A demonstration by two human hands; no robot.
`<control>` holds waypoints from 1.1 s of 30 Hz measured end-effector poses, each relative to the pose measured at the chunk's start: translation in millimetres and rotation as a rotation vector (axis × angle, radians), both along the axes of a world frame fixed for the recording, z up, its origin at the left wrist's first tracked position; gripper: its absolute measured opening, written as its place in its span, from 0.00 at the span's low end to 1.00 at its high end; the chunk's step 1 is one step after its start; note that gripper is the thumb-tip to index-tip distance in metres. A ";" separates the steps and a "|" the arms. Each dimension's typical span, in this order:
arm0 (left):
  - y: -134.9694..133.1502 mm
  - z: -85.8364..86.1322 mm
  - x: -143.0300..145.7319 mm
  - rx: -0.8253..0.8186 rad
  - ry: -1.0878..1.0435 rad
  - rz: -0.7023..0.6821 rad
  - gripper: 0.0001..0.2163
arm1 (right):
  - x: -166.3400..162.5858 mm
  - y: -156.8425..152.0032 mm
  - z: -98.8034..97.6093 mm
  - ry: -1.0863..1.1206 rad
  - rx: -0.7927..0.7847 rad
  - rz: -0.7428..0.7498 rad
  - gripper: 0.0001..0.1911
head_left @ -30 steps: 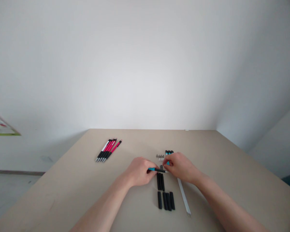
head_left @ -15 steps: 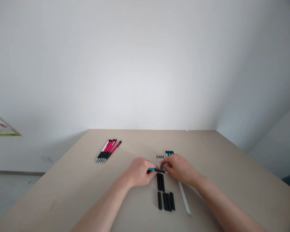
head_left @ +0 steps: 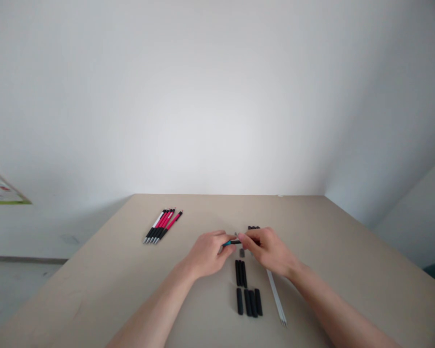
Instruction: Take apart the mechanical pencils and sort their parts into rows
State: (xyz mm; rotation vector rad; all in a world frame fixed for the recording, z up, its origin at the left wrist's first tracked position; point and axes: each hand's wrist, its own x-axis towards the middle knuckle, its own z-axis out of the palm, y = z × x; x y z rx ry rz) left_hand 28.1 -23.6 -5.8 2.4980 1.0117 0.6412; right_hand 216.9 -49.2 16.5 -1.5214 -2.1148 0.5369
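Where the two hands meet just below the middle of the frame, the left hand (head_left: 208, 251) and right hand (head_left: 270, 249) each pinch one end of a teal-and-black pen (head_left: 233, 242) between thumb and fingertips, lifted slightly clear of the table (head_left: 94, 290). Directly beneath lie a small grey piece (head_left: 242, 252), black grip sleeves (head_left: 240, 272) and thin white refills (head_left: 276, 296), with red pens (head_left: 163, 224) off to the left. Whether the right fingertips grip a loose tip is hard to tell; if so, a slack pinch could drop it among those parts.

My slim pen barrel (head_left: 233, 242), teal at its left end, black rightward, sits crosswise just below frame centre.
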 end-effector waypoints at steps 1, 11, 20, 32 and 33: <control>0.8 -1.3 0.5 -0.010 -0.042 0.009 0.10 | -0.9 0.1 -0.6 0.013 0.004 0.001 0.24; 4.5 -9.2 2.3 0.059 -0.173 -0.007 0.06 | -3.0 1.7 -8.6 0.086 -0.037 -0.020 0.24; 3.4 -3.5 2.6 0.107 -0.062 0.019 0.11 | -4.6 3.3 -10.9 0.041 0.106 0.017 0.25; 2.5 -1.1 -1.2 0.122 0.069 0.002 0.08 | -8.4 1.9 -10.7 0.036 0.147 0.079 0.26; 2.4 -0.9 -1.5 0.120 0.080 -0.001 0.08 | -8.6 1.5 -10.6 0.032 0.155 0.087 0.26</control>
